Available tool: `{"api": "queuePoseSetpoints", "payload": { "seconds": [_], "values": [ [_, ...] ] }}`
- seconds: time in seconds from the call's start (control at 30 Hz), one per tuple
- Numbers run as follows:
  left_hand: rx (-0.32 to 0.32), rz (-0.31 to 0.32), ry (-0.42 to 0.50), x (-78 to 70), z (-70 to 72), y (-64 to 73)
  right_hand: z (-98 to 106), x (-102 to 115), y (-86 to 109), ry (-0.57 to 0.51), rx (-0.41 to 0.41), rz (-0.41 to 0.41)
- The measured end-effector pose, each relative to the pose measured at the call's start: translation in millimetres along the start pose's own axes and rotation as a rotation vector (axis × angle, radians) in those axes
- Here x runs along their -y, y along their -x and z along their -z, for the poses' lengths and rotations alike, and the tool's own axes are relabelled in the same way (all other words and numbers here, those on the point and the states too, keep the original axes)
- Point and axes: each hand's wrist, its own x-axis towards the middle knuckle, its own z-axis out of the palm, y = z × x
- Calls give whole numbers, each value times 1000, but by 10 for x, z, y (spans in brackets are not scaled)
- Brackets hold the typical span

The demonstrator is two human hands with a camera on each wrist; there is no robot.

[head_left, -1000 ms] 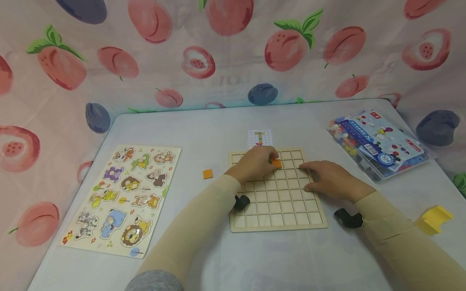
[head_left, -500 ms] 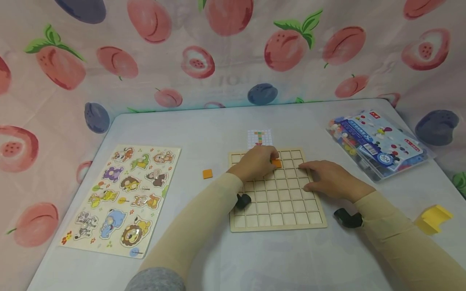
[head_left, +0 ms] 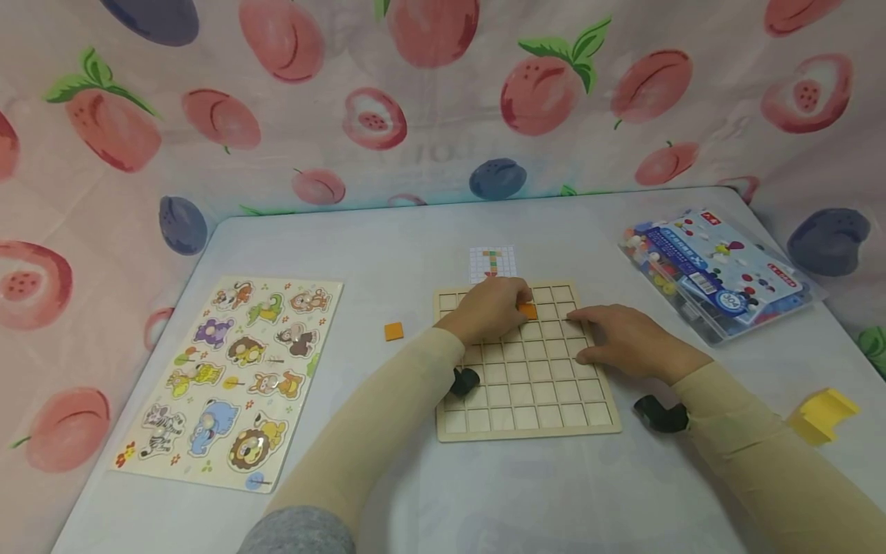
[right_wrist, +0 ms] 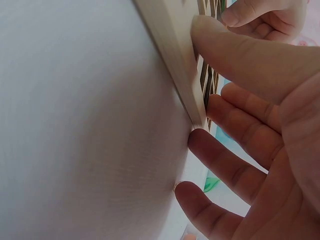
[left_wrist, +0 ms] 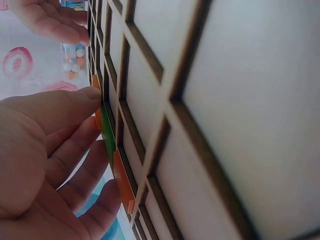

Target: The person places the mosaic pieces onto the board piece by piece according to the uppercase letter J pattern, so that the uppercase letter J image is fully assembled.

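Observation:
A wooden grid board [head_left: 529, 437] lies on the table in the head view. My left hand [head_left: 487, 309] is over its upper part, thumb and index finger pinching an orange square tile [head_left: 527, 311] at the grid. In the left wrist view, a green tile [left_wrist: 107, 132] and another orange tile [left_wrist: 122, 177] sit in the grid beside the fingers. My right hand [head_left: 633, 342] rests at the board's right edge. Its thumb touches the frame [right_wrist: 177, 55] in the right wrist view, with the fingers loosely spread. A loose orange tile [head_left: 394, 331] lies left of the board.
A small pattern card [head_left: 474, 265] lies just beyond the board. To the left is an animal puzzle board [head_left: 201, 462]. A clear plastic box of colored pieces [head_left: 720, 269] stands at the back right, and a yellow curved piece [head_left: 824, 417] is near the right sleeve.
My left hand has shifted very slightly rightward at the orange tile, covering the green edge that showed beside it. The right hand holds its place.

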Motion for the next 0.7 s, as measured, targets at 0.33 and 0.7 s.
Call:
{"api": "queuePoseSetpoints", "payload": {
  "seconds": [0.33, 0.7],
  "values": [
    [-5, -8, -14, -7, -10, -5, -3, -6, -3, -5, 5, -10],
    [-5, 9, 4, 5, -18, -17, -6, -8, -3, -1, 4, -7]
  ]
}}
